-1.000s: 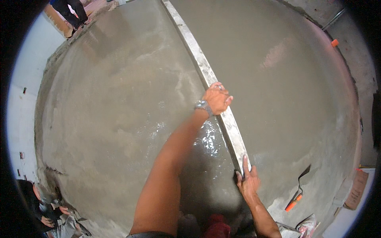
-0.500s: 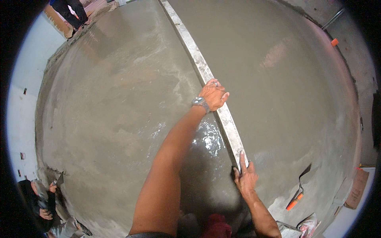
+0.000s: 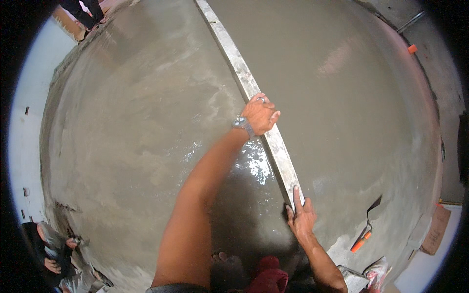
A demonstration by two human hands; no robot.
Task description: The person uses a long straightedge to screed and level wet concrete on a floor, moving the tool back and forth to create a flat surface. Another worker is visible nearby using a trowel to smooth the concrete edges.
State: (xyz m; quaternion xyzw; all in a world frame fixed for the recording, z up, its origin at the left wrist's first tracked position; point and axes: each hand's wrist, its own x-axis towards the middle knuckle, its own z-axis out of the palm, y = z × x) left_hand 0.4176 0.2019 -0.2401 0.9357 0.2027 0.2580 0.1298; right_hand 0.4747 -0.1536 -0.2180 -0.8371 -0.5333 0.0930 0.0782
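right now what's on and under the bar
The left hand grips the bar from above; the right hand holds its near end, one finger on top. Grey cement flanks it; what's underneath is covered.

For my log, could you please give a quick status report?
Left hand gripping bar; right hand holding its near end. Bar lying on wet floor. Trowel to the right, apart from bar.

An orange-handled trowel (image 3: 361, 241) lies at lower right near a crumpled bag (image 3: 377, 273), with brown cardboard (image 3: 436, 231) farther right. At lower left, a co-worker (image 3: 57, 253) keeps close to a white wall (image 3: 30, 146); dark-trousered legs (image 3: 82, 13) stand at upper left, a small orange object (image 3: 412, 49) at upper right.
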